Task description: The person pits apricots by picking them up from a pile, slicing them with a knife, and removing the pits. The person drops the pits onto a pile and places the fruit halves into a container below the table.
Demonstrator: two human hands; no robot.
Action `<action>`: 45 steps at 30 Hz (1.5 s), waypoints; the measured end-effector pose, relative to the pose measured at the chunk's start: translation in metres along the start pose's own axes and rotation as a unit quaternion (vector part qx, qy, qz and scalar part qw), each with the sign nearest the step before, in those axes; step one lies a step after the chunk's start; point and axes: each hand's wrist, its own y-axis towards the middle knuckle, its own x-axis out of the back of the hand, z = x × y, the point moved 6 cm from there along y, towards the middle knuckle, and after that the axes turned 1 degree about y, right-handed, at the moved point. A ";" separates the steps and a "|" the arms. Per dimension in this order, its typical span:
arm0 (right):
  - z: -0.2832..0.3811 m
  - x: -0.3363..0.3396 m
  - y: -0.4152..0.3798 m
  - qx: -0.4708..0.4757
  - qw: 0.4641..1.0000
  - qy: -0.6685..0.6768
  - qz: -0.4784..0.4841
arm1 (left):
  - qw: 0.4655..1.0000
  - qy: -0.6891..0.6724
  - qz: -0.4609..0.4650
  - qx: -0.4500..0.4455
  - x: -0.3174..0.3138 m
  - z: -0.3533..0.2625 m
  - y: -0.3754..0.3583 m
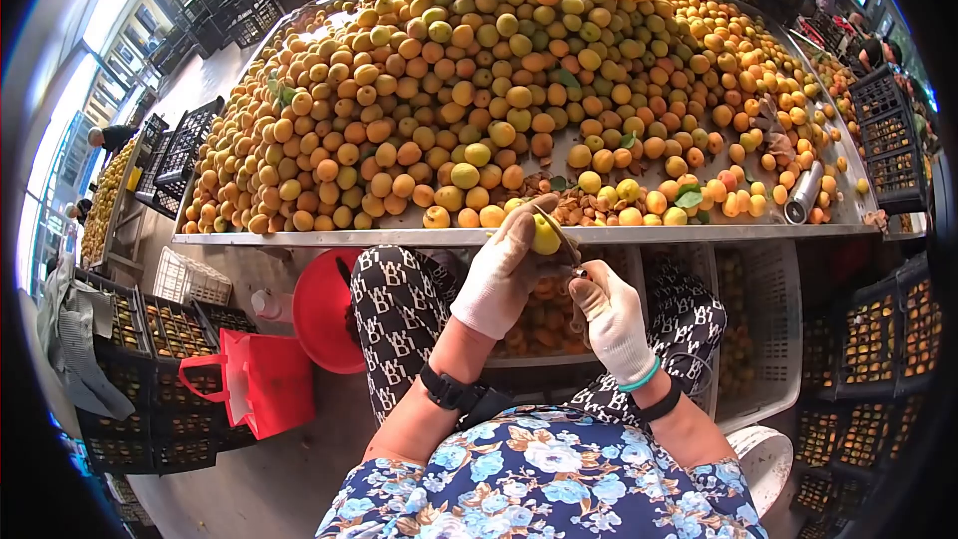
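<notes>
The gloved left hand (pixel 504 265) is closed around a yellow-green fruit (pixel 546 236) at the near edge of the bench (pixel 399 238), which bears a heap of orange and yellow fruit (pixel 439 70). Lower and to the right, the gloved right hand (pixel 611 319) pinches a slim dark tool (pixel 563 240), its long axis slanting up and leftward along the held fruit's right side; contact is unclear.

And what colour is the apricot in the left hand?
The apricot is yellow with a greenish tint, seen best in the head view.
</notes>
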 end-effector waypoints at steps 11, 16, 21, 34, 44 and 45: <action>-0.005 -0.018 0.008 -0.074 0.995 0.059 -0.005 | 0.990 0.130 -0.041 -0.026 0.011 0.007 0.000; -0.009 -0.025 0.010 -0.056 0.996 0.063 -0.008 | 0.993 0.084 -0.082 -0.032 0.021 0.008 0.004; -0.026 -0.028 -0.003 -0.101 0.992 0.073 -0.010 | 0.992 -0.022 -0.125 0.011 0.027 0.014 0.006; -0.027 -0.023 0.015 -0.019 0.997 0.012 -0.069 | 0.979 0.131 -0.156 -0.029 0.016 0.019 0.018; -0.036 -0.034 0.007 -0.005 0.993 -0.094 -0.074 | 0.985 -0.037 -0.165 0.020 0.021 0.021 0.012; -0.035 -0.033 0.006 -0.006 0.993 -0.095 -0.075 | 0.986 -0.039 -0.158 0.031 0.019 0.021 0.011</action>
